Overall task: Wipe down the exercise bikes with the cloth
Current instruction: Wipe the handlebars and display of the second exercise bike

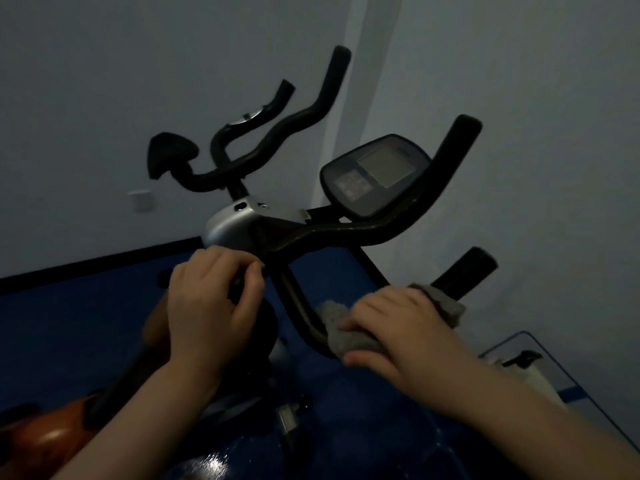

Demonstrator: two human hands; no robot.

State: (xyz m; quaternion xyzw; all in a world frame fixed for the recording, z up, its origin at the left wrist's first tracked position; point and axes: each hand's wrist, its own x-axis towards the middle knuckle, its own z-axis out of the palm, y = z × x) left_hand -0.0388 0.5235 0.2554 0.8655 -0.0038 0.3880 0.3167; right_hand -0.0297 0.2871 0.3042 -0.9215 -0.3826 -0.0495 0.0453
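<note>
The near exercise bike's black handlebar (346, 233) curves up to the right, with a dark console (375, 174) above its middle. My right hand (401, 327) grips a grey cloth (349, 337) wrapped over the lower right handlebar grip, whose black end (464, 271) sticks out past the cloth. My left hand (214, 303) holds the left part of the bar, fingers curled round it just below the silver stem cover (228, 226). A second bike's handlebar (277, 133) and seat (169, 150) stand behind.
Pale walls close in behind and to the right, meeting at a corner. The floor (86, 306) is dark blue and shiny. An orange bike housing (45, 441) sits at lower left. A clear container (526, 362) stands at lower right near the wall.
</note>
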